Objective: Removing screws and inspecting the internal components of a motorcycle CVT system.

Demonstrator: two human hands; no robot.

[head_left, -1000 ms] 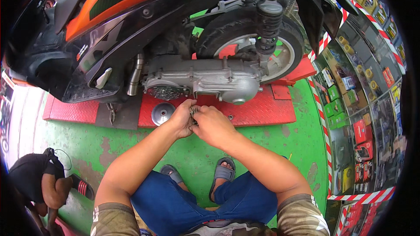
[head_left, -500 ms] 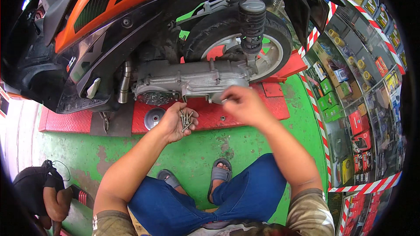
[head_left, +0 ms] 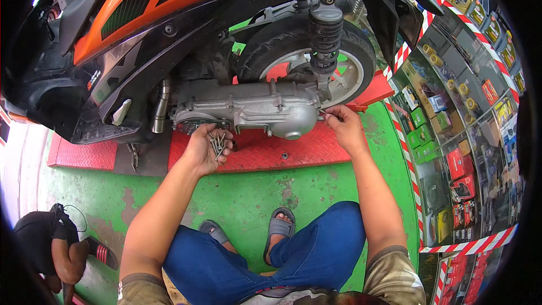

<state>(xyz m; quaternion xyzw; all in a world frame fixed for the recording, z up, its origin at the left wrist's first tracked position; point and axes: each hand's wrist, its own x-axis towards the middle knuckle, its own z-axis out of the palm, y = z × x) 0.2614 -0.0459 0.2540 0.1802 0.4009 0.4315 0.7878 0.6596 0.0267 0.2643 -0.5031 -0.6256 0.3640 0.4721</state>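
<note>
Several long metal bolts [head_left: 218,144] lie in the cupped palm of my left hand [head_left: 202,151], which is just below the front end of the engine's side cover. That grey metal case cover [head_left: 254,107] runs along the side of an orange and black scooter [head_left: 192,34]. At its rear right end, my right hand [head_left: 345,129] pinches a thin bolt [head_left: 322,111] between thumb and fingers, against the cover's edge. How far the bolt sits in its hole cannot be made out. A round finned part [head_left: 189,123] at the cover's front is partly behind my left hand.
Below the scooter lies a red metal platform [head_left: 265,156] with a small nut-like piece [head_left: 284,156] on it. The rear wheel [head_left: 358,68] and shock absorber [head_left: 326,39] rise beyond my right hand. A glass display case [head_left: 451,135] stands right; another person [head_left: 53,243] crouches lower left.
My right hand has moved right, from in front of the cover to its rear edge. My left hand has shifted left with the bolts and now hides the round metal disc on the platform.
</note>
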